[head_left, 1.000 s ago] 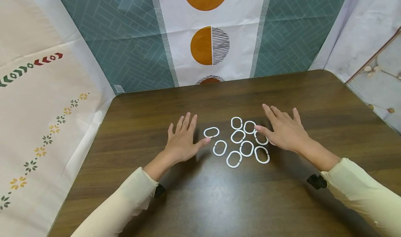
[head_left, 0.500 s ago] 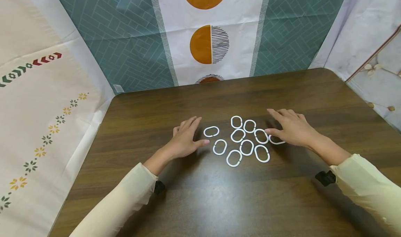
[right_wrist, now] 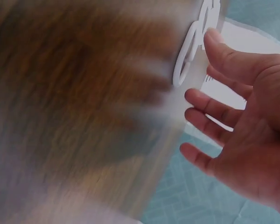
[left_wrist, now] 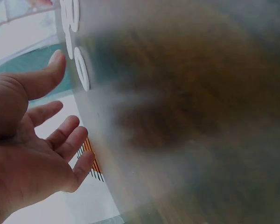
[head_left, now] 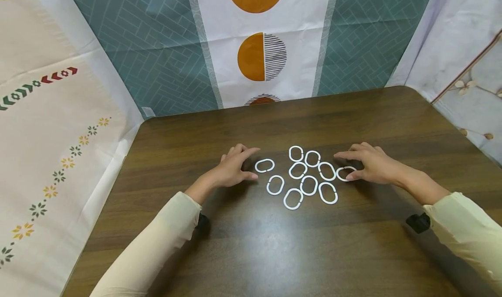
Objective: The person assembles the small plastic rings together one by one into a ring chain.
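My left hand [head_left: 234, 168] hovers over the table just left of a lone white oval split ring [head_left: 256, 167], thumb and forefinger spread apart. A second loose ring [head_left: 268, 186] lies nearer to me. My right hand [head_left: 370, 162] is over the right end of the group, its thumb overlapping the rightmost ring [head_left: 337, 174] in the head view. Nothing is held in either hand. Several more rings [head_left: 302, 186] lie flat in a close cluster between the hands. In the wrist views, rings [left_wrist: 87, 86] [right_wrist: 178, 70] show beyond the spread thumbs and fingers.
The brown wood-grain table [head_left: 243, 253] runs up to a teal and white patterned cloth [head_left: 168, 70] at the back. A cream cloth with flower motifs [head_left: 35, 157] hangs on the left, a pale floral one [head_left: 462, 70] on the right. Dark bands sit at both sleeve cuffs.
My right hand has shifted right and lowered, uncovering rings at the cluster's right side. My left hand has turned, its fingers now bending more toward the thumb. The rings lie as before.
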### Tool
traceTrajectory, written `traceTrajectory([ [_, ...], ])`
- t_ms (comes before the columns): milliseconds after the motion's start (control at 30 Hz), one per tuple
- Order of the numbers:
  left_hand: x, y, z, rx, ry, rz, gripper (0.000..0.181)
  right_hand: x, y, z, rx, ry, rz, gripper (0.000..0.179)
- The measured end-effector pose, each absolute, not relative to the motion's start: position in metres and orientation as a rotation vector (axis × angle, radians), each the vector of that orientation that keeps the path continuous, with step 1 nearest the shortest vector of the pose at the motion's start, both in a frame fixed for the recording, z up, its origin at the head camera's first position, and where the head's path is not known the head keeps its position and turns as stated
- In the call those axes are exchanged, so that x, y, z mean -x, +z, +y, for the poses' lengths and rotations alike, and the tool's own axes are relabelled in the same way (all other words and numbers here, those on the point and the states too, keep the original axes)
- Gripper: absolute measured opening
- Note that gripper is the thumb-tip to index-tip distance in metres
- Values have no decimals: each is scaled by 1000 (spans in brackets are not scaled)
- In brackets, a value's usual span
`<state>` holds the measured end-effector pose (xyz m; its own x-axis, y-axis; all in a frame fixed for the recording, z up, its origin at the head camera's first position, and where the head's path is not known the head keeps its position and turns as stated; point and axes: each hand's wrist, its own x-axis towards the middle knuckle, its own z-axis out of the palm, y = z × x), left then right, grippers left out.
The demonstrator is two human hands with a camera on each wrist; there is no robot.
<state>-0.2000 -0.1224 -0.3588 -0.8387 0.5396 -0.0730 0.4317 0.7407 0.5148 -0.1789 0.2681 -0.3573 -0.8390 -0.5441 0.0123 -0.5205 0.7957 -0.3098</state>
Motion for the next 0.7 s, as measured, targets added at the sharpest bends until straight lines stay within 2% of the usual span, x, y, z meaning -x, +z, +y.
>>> traceTrajectory([
  [333, 214, -357, -107, -857, 474, 2667, 70, 174, -369, 271, 1082, -436, 2931, 46],
  [700, 218, -364, -98, -897, 332, 2738, 55, 176, -370, 273, 1075, -403, 2941, 45],
])
